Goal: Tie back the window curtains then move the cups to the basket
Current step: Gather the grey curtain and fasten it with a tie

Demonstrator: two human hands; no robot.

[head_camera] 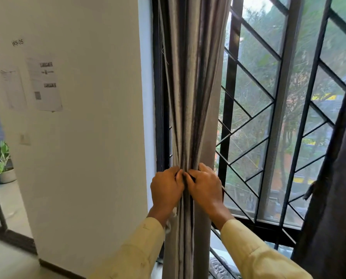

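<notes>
Curtain step in hand, cups and basket not in view, so second half of task looks untouched. The grey curtain (190, 101) is gathered into a tight bunch at the left edge of the window (268, 121), against the dark frame next to the white wall (87, 117). Left hand (166, 188) and right hand (205, 187) meet at the front of the bunch, knuckles toward the camera, fingertips nearly touching each other. Fingers of both hands are curled in and pinched on the folds or on something thin at the waist of the bunch; a tie-back band or cord can't be made out under them, so can't tell if a knot is being made or the fabric is only squeezed. Both forearms in yellow sleeves (254, 252) come up from below, wrists roughly straight, one either side of the bunch. A second dark curtain (333, 188) hangs at the right edge, seems drawn aside, can't tell if secured. Next move likely needs the tie cinched and fastened around this bunch while keeping the folds together, then check the other curtain
</notes>
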